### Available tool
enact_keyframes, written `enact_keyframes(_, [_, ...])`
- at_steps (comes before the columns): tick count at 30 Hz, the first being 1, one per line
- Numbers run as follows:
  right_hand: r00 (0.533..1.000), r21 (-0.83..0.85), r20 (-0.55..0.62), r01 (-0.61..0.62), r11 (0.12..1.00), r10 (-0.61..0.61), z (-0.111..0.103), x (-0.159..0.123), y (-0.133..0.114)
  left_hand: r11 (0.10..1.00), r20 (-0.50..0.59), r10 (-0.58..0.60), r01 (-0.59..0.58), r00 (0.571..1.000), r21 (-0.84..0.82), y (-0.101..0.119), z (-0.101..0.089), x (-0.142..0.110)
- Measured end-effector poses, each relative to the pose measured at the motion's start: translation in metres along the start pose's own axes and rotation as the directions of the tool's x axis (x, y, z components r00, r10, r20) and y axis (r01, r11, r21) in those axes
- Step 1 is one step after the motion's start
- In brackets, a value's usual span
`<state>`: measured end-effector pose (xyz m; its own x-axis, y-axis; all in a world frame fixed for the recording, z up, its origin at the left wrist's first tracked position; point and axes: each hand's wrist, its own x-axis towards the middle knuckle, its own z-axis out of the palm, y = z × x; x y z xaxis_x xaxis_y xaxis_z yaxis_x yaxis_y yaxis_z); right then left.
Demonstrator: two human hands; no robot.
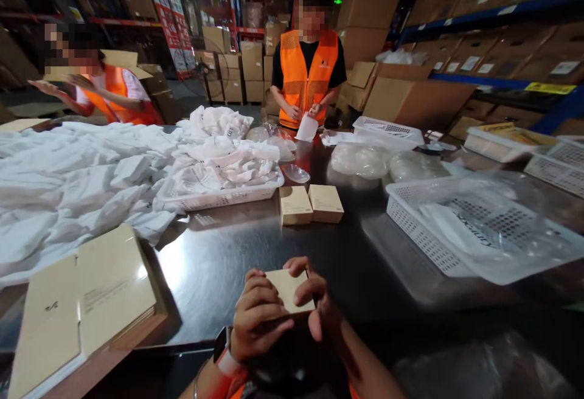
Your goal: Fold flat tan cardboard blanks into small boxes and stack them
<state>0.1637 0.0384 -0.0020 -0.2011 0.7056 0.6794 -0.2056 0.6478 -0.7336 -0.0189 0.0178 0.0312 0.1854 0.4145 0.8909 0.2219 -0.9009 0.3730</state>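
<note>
Both my hands grip a small beige cardboard box (287, 286) close to me, at the near edge of the dark shiny table (219, 253). My left hand (258, 317) wraps its left side, fingers curled over the top. My right hand (317, 298) pinches its right side with thumb and fingers. A watch with an orange strap (224, 353) sits on my left wrist. Two more small beige boxes (311, 204) lie side by side in the table's middle, beyond my hands.
A stack of flat beige cartons (86, 301) lies at near left. White garments (68, 180) cover the left side, some in a white basket (223, 195). At right, a white basket (438, 235) holds clear bags. Two persons in orange vests (306, 76) work opposite; cartons fill the shelves.
</note>
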Motion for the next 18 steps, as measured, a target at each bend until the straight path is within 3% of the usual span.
enact_keyframes(10, [0.999,-0.128,0.000,-0.046,0.991,0.046,0.000,-0.003,0.002,1.000,0.035,-0.027,0.028,0.999,-0.013,-0.001,0.000,-0.002])
enact_keyframes(15, [0.994,-0.350,0.030,0.109,0.930,-0.105,-0.002,-0.009,0.004,0.999,0.029,0.015,-0.014,0.999,-0.033,-0.006,0.001,-0.009])
enact_keyframes(18, [0.978,-0.477,0.090,0.207,0.854,-0.187,-0.010,-0.012,-0.010,0.999,0.035,0.042,-0.041,0.998,-0.028,-0.011,-0.001,-0.017])
